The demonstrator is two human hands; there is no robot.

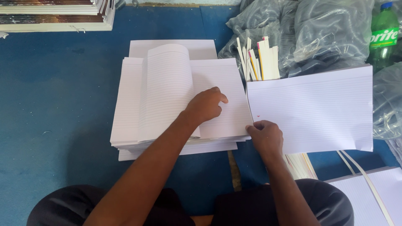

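Pinching ruled sheet (310, 111) edge, right hand (266, 138)

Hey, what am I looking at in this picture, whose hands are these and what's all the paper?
There is one picture, taken by a camera on a person's head, looking down at their own bare hands; no machine is involved. The left hand presses on a stack of lined paper lying on a blue floor, with one sheet curling up. The right hand pinches the stack's right edge, beside a large lined sheet. Behind lie paper strips, plastic bags and a green bottle.
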